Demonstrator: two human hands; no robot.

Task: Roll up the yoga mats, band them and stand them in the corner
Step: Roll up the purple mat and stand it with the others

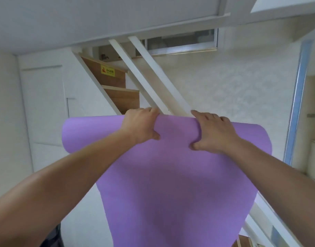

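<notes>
Head view: left hand [139, 124] and right hand [211, 133] grip the half-rolled purple mat [171, 184].

Matt purple foam-like yoga mat [171, 175], finely textured; brown wood-grain stair risers [122, 102]; smooth white painted railing [153, 73]

Across the right half of the frame we see a white wall [233, 90] with a faint textured pattern, evenly lit. At upper centre a narrow window [181, 41] with a metal frame sits just under the ceiling [81, 18]. Two white slanted rails [153, 75] run down from there toward the middle. Left of them we see wooden stair steps [121, 97] bearing a yellow warning sticker [107, 70]. A white panelled door [44, 104] fills the left side, and a pale blue door frame [295, 104] stands at right.
</notes>
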